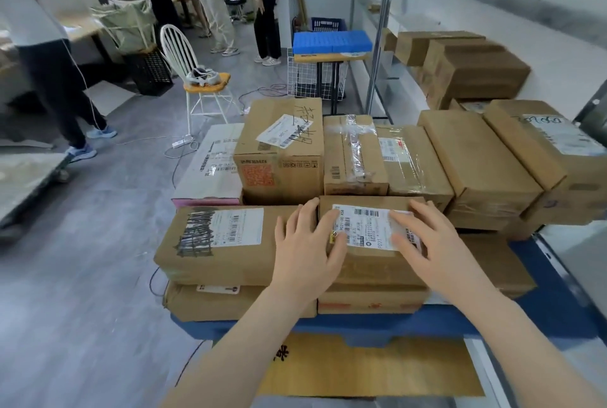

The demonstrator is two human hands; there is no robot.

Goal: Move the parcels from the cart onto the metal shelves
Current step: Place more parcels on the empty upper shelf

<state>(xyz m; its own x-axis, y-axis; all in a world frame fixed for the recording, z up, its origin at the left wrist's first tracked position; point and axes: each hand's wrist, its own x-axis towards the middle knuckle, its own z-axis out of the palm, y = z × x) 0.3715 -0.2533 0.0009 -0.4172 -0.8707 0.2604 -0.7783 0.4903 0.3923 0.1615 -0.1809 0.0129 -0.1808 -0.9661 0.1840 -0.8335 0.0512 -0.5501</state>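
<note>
Both hands' fingers (pixel 331 245) lie spread flat, gripping nothing, on a labelled parcel (pixel 371 263) hemmed by neighbouring boxes (pixel 226 243).

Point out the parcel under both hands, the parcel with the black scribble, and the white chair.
Parcel under both hands (pixel 368 227): head view, on its white label.
Scribbled parcel (pixel 230 243): head view, top face.
White chair (pixel 174 46): head view, spindle backrest.
</note>
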